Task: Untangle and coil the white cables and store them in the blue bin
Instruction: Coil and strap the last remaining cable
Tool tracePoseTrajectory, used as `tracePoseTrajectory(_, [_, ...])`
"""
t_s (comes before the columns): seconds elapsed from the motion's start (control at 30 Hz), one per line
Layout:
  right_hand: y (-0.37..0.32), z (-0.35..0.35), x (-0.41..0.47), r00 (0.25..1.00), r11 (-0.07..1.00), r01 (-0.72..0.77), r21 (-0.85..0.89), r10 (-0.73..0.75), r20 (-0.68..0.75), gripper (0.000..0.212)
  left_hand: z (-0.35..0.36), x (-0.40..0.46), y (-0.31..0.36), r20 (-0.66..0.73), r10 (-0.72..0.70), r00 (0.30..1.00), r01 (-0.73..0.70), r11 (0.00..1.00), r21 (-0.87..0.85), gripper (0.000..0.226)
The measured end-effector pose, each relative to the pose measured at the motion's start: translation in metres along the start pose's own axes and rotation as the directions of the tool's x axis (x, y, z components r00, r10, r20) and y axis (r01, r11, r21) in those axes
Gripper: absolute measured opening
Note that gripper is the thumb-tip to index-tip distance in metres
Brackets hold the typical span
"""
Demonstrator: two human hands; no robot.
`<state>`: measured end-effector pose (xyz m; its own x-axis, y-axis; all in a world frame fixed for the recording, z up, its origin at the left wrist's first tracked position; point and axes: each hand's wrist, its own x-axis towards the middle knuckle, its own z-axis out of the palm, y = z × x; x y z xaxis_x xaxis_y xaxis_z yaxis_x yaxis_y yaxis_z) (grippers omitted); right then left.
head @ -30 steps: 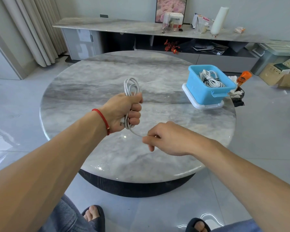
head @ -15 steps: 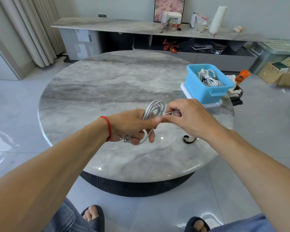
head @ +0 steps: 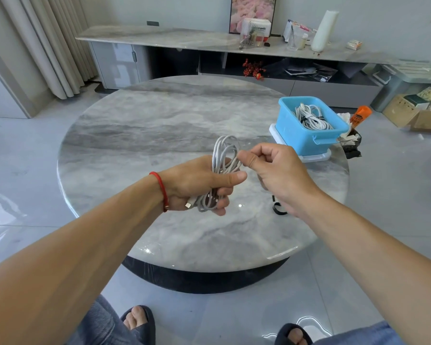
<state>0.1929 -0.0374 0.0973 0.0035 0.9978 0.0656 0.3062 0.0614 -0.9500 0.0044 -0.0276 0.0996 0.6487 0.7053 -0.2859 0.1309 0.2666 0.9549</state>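
Left hand: the left hand [head: 199, 181] grips a coiled white cable [head: 223, 168] above the near middle of the round marble table [head: 159, 135], fingers curled under the bundle and thumb laid across its front.
Cable in the grip: the loops rise out of the top of the fist, and a shorter bunch of loops hangs below the fingers; a small plug end [head: 189, 204] pokes out at the heel of the palm.
Right hand: the right hand [head: 276, 170] is just beside the coil, on its right, with thumb and forefinger pressed together on a strand at the upper right of the loops; the other fingers are curled in.
Wrist: a red string bracelet [head: 161, 189] sits on the left wrist.
Blue bin: the blue bin [head: 311, 125] stands near the right edge of the table on a white lid [head: 316, 156], well apart from the hands.
Stored cables: a bundle of coiled white cables [head: 311, 118] lies inside the bin, with dark ties around it.
Black tie: a small black strap [head: 279, 207] lies on the table below the right wrist, partly hidden by it.
Beyond the table: an orange bottle [head: 361, 115] shows past the right edge, behind the bin.
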Motion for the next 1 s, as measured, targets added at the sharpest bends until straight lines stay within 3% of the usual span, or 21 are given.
tracePoseTrajectory(0.13, [-0.003,0.026,-0.006,0.972,0.934,-0.228,0.275,0.236,0.005,0.031,0.009,0.005,-0.004,-0.110,0.083,0.990,-0.084,0.996,-0.006,0.011])
tracePoseTrajectory(0.23, [0.000,0.041,-0.008,0.945,0.906,-0.318,0.281,0.326,0.018,0.042,0.016,0.005,-0.009,-0.189,0.106,0.976,-0.067,0.977,0.201,0.011])
tracePoseTrajectory(0.47, [-0.006,0.050,-0.018,0.908,0.873,-0.402,0.278,0.418,-0.001,0.037,0.021,-0.003,-0.001,-0.181,0.030,0.983,0.043,0.921,0.387,0.025])
tracePoseTrajectory(0.6, [-0.007,0.044,-0.020,0.916,0.892,-0.383,0.240,0.401,-0.028,0.032,0.027,-0.003,0.001,-0.162,-0.020,0.987,0.071,0.947,0.314,0.022])
tracePoseTrajectory(0.73, [-0.009,0.043,-0.013,0.905,0.802,-0.407,0.436,0.418,0.077,0.056,0.034,0.004,-0.002,-0.239,0.073,0.968,0.028,0.917,0.397,0.022])
tracePoseTrajectory(0.8, [-0.012,0.042,-0.012,0.906,0.759,-0.406,0.510,0.409,0.112,0.065,0.036,0.008,-0.006,-0.274,0.133,0.953,0.023,0.865,0.501,0.016])
tracePoseTrajectory(0.87, [-0.012,0.043,-0.011,0.928,0.832,-0.343,0.436,0.373,0.018,0.076,0.037,0.015,-0.012,-0.306,0.217,0.927,0.049,0.739,0.672,0.013])
tracePoseTrajectory(0.93, [-0.008,0.048,-0.010,0.933,0.877,-0.290,0.384,0.348,-0.092,0.057,0.038,0.024,-0.019,-0.300,0.317,0.900,0.084,0.549,0.832,0.032])
tracePoseTrajectory(1.0, [-0.008,0.050,-0.007,0.914,0.861,-0.263,0.436,0.367,-0.173,0.025,0.042,0.033,-0.024,-0.346,0.368,0.863,0.140,0.484,0.864,0.045])
